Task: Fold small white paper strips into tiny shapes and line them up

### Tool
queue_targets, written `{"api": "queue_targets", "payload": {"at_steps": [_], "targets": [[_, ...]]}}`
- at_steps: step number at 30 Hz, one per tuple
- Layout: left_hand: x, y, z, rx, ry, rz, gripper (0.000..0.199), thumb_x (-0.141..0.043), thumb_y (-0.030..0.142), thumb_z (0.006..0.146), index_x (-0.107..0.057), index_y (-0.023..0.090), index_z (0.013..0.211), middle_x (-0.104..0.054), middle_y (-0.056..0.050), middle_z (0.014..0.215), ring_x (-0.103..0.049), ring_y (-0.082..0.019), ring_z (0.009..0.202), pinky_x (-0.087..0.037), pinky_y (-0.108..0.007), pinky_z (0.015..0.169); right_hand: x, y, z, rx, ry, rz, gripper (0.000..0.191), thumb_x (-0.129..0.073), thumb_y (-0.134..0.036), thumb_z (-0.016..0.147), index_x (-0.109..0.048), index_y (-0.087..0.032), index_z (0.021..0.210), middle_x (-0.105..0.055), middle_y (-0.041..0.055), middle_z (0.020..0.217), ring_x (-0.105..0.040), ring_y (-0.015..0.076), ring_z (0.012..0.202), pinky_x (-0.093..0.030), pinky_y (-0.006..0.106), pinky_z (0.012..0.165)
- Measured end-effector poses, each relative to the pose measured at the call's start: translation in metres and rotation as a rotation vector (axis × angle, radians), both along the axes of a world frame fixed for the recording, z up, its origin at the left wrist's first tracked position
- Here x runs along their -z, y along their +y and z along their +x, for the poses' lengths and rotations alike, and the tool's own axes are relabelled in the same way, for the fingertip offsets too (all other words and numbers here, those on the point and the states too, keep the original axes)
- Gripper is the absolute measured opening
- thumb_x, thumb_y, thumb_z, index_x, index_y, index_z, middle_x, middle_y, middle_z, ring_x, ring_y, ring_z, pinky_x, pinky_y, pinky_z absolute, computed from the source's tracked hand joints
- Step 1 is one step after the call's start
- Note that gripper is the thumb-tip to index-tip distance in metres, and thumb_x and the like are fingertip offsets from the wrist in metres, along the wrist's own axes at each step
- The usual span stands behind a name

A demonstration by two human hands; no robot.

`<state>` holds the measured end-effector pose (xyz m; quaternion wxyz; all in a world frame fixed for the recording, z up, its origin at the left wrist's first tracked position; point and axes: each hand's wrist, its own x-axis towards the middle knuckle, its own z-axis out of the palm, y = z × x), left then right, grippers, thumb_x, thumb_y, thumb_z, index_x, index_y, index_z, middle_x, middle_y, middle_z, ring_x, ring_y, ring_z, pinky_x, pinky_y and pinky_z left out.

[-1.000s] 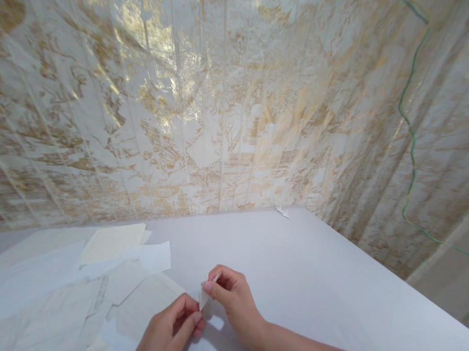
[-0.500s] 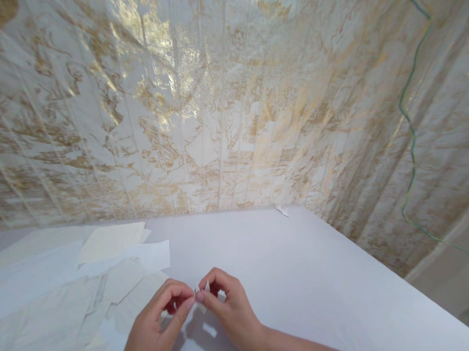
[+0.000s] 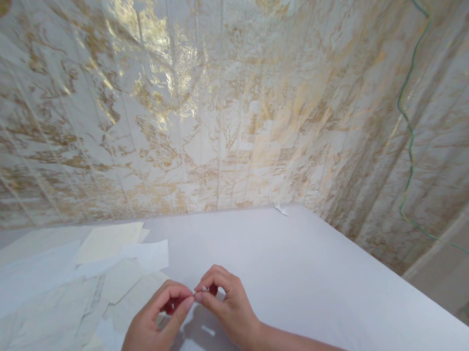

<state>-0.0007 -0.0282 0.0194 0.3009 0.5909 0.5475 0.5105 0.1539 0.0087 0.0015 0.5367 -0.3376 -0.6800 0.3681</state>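
Small folded paper [image 3: 204,289], pinched between fingertips of left hand [image 3: 152,322] and right hand [image 3: 232,307]; best pressed lightly, evenly, above the tabletop [image 3: 311,281], well short of its back edge, clear of loose sheets [image 3: 111,241] leftward.

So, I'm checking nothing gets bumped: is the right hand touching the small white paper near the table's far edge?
Apart. The head view shows tabletop plainly between the right hand and the small white paper beyond it.

The head-worn camera looks forward and down across the flat white tabletop [image 3: 322,286], facing gold-patterned, whitish, shiny wall covering [image 3: 201,146].
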Motion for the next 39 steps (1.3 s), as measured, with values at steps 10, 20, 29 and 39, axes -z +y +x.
{"api": "queue_targets", "payload": {"at_steps": [10, 20, 29, 39], "targets": [[0.018, 0.008, -0.005, 0.048, -0.045, -0.076, 0.034, -0.064, 0.055, 0.080, -0.061, 0.024, 0.065, -0.054, 0.005, 0.063, -0.050, -0.016, 0.064, -0.040, -0.024, 0.063, -0.008, 0.012, 0.013, -0.020, -0.388, 0.623, 0.024, -0.052, -0.029, 0.101, -0.071, -0.018, 0.091, -0.068, 0.0080, 0.080, -0.059, 0.0179, 0.073, -0.045, 0.029, 0.069], [0.010, 0.010, -0.003, 0.090, -0.233, -0.237, 0.034, -0.072, 0.056, 0.068, -0.068, 0.022, 0.065, -0.055, 0.004, 0.059, -0.049, -0.015, 0.060, -0.041, -0.024, 0.059, -0.012, 0.013, 0.013, 0.018, -0.467, 0.673, 0.028, -0.046, -0.028, 0.103, -0.070, -0.020, 0.090, -0.069, 0.0065, 0.080, -0.059, 0.0172, 0.074, -0.046, 0.029, 0.071], [0.005, 0.005, -0.003, 0.135, -0.336, -0.371, 0.029, -0.072, 0.050, 0.071, -0.068, 0.021, 0.066, -0.054, 0.005, 0.061, -0.048, -0.014, 0.062, -0.042, -0.024, 0.062, -0.015, 0.011, 0.014, -0.006, -0.452, 0.680, 0.027, -0.046, -0.025, 0.103, -0.069, -0.020, 0.088, -0.070, 0.0063, 0.079, -0.057, 0.0169, 0.072, -0.046, 0.030, 0.072], [-0.004, 0.009, -0.002, 0.315, -0.577, -0.522, 0.036, -0.080, 0.052, 0.063, -0.063, 0.020, 0.067, -0.054, 0.005, 0.062, -0.048, -0.011, 0.060, -0.041, -0.023, 0.062, -0.018, 0.005, 0.014, -0.074, -0.160, 0.448, 0.019, -0.059, -0.029, 0.097, -0.073, -0.022, 0.086, -0.067, 0.0038, 0.077, -0.060, 0.0166, 0.073, -0.046, 0.030, 0.073]]}}
